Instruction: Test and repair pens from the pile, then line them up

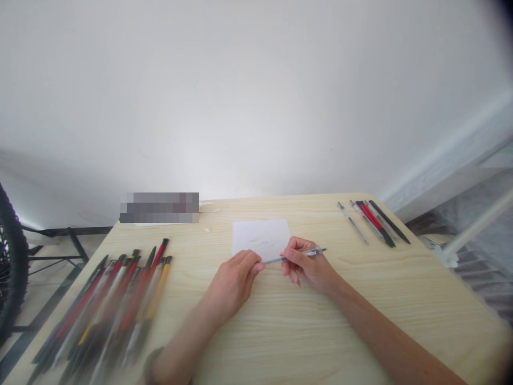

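Observation:
A clear pen (276, 260) with a dark clicker end lies almost level between my two hands, just over the table. My left hand (236, 275) pinches its left end between thumb and fingers. Around the barrel nearer the clicker end, the fingers of my right hand (306, 262) are closed. Behind the hands is a white sheet of paper (260, 235) with a few short pen strokes on it; its near edge is partly hidden by my hands.
On the left of the wooden table (320, 331) lies a big pile of pens (116, 299), red, black, yellow and clear. Several more pens (374, 219) lie at the back right. A blurred-out object (160, 208) stands at the back left. A bicycle wheel (14, 262) is beyond the left edge.

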The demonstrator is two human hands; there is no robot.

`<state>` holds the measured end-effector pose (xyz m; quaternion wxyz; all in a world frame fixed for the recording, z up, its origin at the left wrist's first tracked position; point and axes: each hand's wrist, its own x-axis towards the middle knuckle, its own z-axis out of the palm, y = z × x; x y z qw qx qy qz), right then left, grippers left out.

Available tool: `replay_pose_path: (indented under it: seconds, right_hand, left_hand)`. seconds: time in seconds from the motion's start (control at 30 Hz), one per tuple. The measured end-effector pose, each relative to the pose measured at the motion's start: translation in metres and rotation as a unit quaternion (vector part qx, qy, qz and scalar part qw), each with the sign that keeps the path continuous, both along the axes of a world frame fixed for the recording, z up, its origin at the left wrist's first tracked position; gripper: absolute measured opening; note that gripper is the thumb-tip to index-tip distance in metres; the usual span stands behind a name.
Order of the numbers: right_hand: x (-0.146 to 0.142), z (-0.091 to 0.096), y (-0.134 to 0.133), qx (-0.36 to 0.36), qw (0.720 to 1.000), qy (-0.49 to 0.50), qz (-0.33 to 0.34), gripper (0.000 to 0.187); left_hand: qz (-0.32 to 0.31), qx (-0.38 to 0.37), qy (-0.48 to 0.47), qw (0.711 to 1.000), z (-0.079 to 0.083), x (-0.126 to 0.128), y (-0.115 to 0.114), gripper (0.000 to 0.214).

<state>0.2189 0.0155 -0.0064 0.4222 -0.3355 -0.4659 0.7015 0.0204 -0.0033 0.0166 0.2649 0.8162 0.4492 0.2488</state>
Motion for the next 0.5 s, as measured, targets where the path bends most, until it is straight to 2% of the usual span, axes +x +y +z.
replay_pose_path:
  seconds: [0.17,0.27,0.4,0.5]
  right_hand:
    - [0.0018,-0.0030,-0.0001,0.025,0.999,-0.021,0.002,0.014]
    - [0.0021,-0.0032,0.0010,0.036,0.999,-0.019,0.008,0.013]
    - [0.0002,-0.0003,0.0023,0.038,0.999,-0.002,0.010,0.015]
    - [-0.0021,0.0020,0.0003,0.065,0.998,-0.023,0.002,0.016]
  left_hand:
    - [0.021,-0.106,-0.061,0.992,0.0038,-0.0038,0.0022,0.036]
    - [0.030,-0.138,-0.076,0.987,0.0034,-0.0056,0.0022,0.039]
    - [0.024,-0.123,-0.095,0.988,0.0022,-0.0057,0.0010,0.031]
    - [0.026,-0.080,-0.063,0.994,0.0014,-0.0062,0.0021,0.025]
